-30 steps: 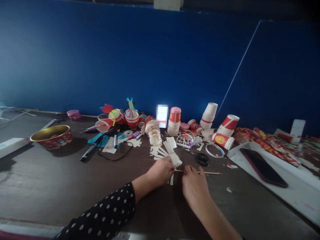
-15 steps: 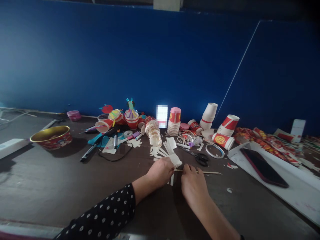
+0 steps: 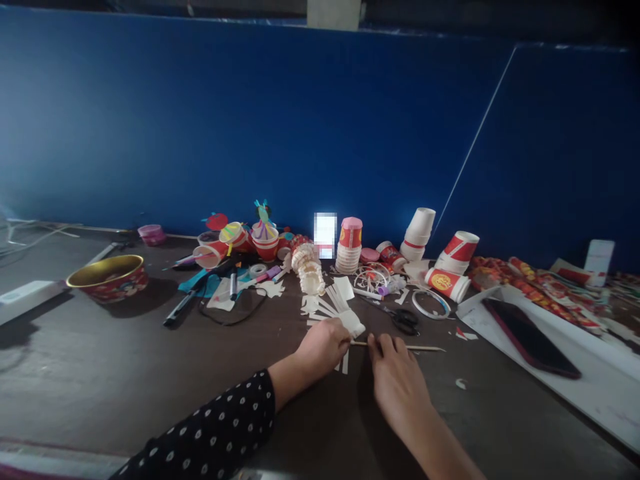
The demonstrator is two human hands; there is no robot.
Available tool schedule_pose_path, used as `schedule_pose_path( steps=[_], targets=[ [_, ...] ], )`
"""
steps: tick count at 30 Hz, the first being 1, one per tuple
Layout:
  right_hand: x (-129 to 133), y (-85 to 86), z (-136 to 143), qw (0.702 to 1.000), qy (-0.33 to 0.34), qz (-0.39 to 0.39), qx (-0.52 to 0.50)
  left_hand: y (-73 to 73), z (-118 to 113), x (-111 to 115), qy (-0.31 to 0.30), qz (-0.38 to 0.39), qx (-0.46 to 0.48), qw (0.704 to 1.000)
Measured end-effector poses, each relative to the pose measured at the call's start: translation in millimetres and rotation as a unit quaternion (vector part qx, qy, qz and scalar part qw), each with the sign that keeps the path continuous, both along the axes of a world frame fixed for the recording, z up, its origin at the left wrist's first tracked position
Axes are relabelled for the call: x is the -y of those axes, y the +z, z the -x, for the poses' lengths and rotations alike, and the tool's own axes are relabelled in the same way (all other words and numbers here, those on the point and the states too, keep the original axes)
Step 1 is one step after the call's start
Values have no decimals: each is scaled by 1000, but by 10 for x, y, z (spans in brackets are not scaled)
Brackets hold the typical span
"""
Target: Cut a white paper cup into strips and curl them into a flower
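My left hand [image 3: 323, 348] is closed, its fingers pinched at the left end of a thin wooden stick [image 3: 427, 348]. Cream paper cut into strips [image 3: 353, 323] fans out just beyond that hand, and more strip ends stick out below it. My right hand [image 3: 400, 373] lies over the middle of the stick with fingers bent round it. The stick's pointed end reaches out to the right. My fingertips partly hide where paper and stick meet. Black-handled scissors [image 3: 404, 321] lie just beyond my right hand.
Stacked paper cups [image 3: 349, 257] stand along the blue wall [image 3: 200, 120]. A gold-lined bowl [image 3: 107, 283] is at left, near a black cutter knife [image 3: 180, 305]. At right, a phone [image 3: 533, 339] lies in a white tray [image 3: 607, 393]. Tape ring [image 3: 431, 305] and paper scraps lie around.
My right hand has shifted slightly right and toward me along the stick, its fingers a little less bunched. My left hand stays at the stick's left end. The view has tilted slightly.
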State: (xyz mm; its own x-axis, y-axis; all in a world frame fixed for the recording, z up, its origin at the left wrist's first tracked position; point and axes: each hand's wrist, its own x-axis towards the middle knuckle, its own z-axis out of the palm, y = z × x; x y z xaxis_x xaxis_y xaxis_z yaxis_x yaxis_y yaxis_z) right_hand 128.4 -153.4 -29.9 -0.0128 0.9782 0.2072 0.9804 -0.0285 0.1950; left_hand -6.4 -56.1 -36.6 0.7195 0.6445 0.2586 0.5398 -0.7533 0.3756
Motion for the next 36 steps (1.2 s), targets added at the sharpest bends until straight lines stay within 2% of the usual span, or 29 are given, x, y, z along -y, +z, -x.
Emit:
schedule_pose_path(
  steps=[8, 21, 29, 36],
  targets=[
    [48, 51, -54, 999, 44, 22, -6, 56, -8, 31, 17, 8, -17, 1000],
    [-3, 73, -27, 999, 25, 35, -10, 80, -15, 73, 55, 4, -37, 998],
    [-37, 86, -7, 999, 27, 30, -24, 71, -5, 59, 70, 21, -7, 997],
    [-55, 125, 18, 999, 21, 35, -25, 63, -8, 51, 61, 14, -3, 998]
  ],
)
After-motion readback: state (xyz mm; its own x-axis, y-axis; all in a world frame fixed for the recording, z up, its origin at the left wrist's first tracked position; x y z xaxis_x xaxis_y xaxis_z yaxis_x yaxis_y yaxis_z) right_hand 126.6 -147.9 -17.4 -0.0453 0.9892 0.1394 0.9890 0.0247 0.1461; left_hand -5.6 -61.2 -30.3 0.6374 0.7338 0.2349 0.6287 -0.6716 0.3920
